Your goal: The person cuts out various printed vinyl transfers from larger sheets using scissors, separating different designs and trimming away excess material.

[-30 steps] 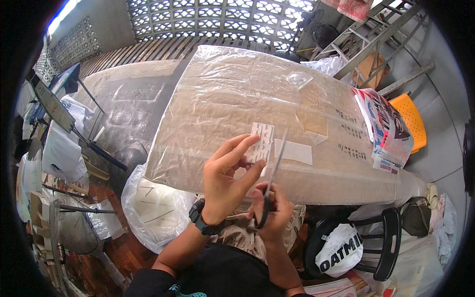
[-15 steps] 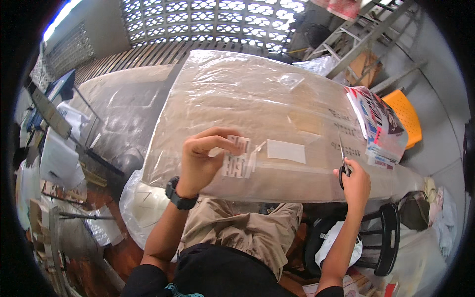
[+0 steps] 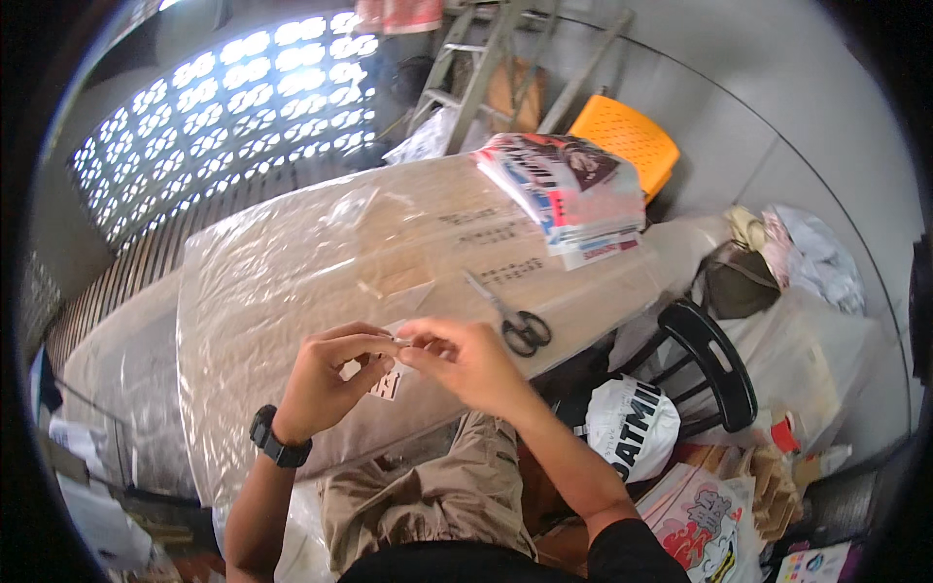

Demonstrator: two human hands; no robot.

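Two bare hands meet over the near side of the long beige table under wrinkled clear plastic (image 3: 282, 267), head view.

Left hand (image 3: 326, 377), black chunky watch (image 3: 280, 437) at its wrist: fingers bent inward, thumb curled below the index, grasping a small white card with dark printed marks (image 3: 385, 383). Card sits behind and under the thumb tip; its lower corner sticks out below the fingers, toward the lap. Upper part hidden by the fingers.

Right hand (image 3: 462, 360): fingers curled, thumb side facing the left fingertips, the two hands touching or nearly so. Small pale bit shows right where they meet, just above the card. Blurred there; can't tell whether the right fingers pinch it or are only next to it.

Metal scissors with black loop handles (image 3: 526, 332) lie flat on the plastic, just beyond the right hand, blades pointing away, neither hand on them. Stack of red, white and black printed sheets (image 3: 583, 194) farther off, at the table's right edge. Yellow perforated plastic chair back (image 3: 627, 136) behind that.
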